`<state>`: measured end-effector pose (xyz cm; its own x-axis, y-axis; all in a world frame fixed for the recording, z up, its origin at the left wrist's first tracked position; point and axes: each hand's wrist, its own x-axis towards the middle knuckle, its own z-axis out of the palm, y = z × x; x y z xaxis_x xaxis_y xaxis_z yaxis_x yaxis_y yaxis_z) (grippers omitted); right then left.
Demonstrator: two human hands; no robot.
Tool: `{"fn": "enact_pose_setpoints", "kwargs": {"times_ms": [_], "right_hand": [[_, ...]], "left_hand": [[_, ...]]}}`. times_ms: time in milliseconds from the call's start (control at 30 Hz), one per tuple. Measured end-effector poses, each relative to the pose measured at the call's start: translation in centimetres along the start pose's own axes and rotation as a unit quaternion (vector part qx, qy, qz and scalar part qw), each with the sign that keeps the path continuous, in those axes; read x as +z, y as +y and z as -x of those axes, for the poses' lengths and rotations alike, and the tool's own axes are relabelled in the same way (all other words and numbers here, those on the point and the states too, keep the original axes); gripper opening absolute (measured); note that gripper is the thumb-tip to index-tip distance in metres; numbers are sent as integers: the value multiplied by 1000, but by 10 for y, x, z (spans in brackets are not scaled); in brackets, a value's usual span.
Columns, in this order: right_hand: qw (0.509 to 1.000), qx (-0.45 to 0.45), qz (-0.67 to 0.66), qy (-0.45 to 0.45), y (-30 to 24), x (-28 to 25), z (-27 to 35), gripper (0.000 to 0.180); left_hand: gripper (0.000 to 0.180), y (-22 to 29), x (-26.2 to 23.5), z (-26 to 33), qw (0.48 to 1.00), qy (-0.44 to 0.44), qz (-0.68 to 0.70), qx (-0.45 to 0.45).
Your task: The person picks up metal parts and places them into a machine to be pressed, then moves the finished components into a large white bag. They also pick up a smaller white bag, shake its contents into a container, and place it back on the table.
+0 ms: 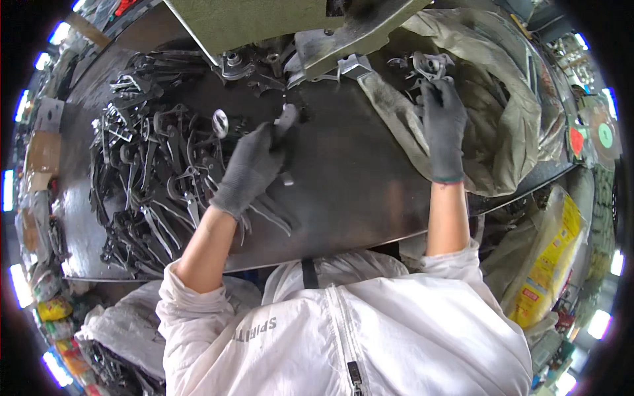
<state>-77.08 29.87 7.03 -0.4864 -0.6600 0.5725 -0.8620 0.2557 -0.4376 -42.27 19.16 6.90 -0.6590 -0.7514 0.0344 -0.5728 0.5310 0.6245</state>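
My left hand, in a grey knit glove, is closed around a grey metal part with a rounded end. That part is a little blurred, and its lower portion is hidden by the fingers. Below the same hand, a pair of curved metal handles juts out over the table. To the right, my right hand, gloved alike, reaches into an open fabric sack. Its fingers are bent around a silver metal part among others in the sack; the fingertips are partly hidden.
A large heap of plier-like metal parts covers the table's left side. A green machine body overhangs the far edge, with a metal fixture beneath it. The dark metal table ends close to my waist. A yellow printed bag stands at right.
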Motion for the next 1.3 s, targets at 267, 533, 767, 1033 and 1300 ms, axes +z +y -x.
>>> {"fn": "enact_pose_setpoints", "kwargs": {"times_ms": [267, 533, 767, 1033, 1300], "right_hand": [[711, 254, -593, -280, -116, 13, 17, 20], [724, 247, -535, -357, -153, 28, 17, 29], [786, 96, -521, -320, -150, 51, 19, 28], [686, 264, -567, -373, -156, 48, 35, 33], [680, 287, -564, -370, -152, 53, 43, 34]], "left_hand": [[43, 2, -26, 6, 922, 4, 370, -117], [47, 25, -37, -12, 966, -13, 210, -150], [31, -10, -32, -30, 943, -32, 319, -87], [25, -46, -43, -42, 972, 6, -196, 131], [38, -149, -91, -148, 969, 24, -245, -12]]}}
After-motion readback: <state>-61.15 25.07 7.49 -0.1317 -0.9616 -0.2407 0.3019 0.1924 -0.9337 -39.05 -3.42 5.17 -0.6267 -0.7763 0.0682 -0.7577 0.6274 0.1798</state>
